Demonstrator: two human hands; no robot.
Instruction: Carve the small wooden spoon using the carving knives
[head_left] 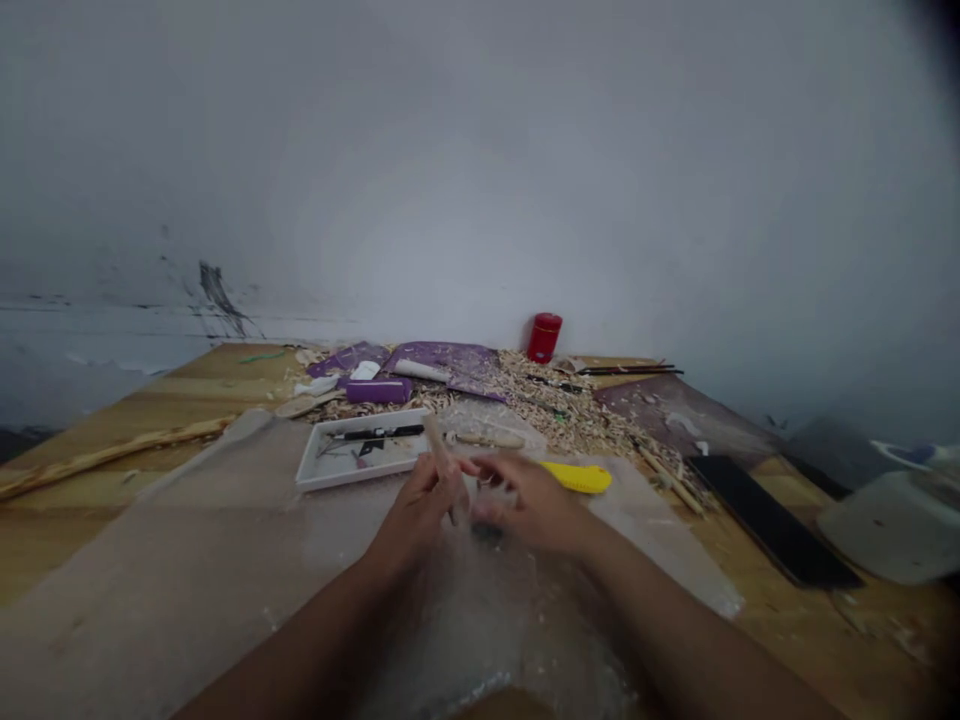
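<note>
The left grip point(424, 497) pinches a pale wooden stick point(436, 440) beside the curled right grip point(534, 497), hold unclear, a white tray point(360, 478) beyond the left.

A hand can pass low over the sheet point(210, 540), left of the left fingers point(429, 477), as far as the branch point(120, 455). Ahead, the stick point(441, 455) in those fingers tilts up in front of the tray point(352, 478), whose raised rim blocks low passage; shavings point(555, 405) crowd behind. The yellow handle point(589, 479) obstructs just beyond the right fingers point(495, 465); bare sheet separates it from the phone point(772, 520).
</note>
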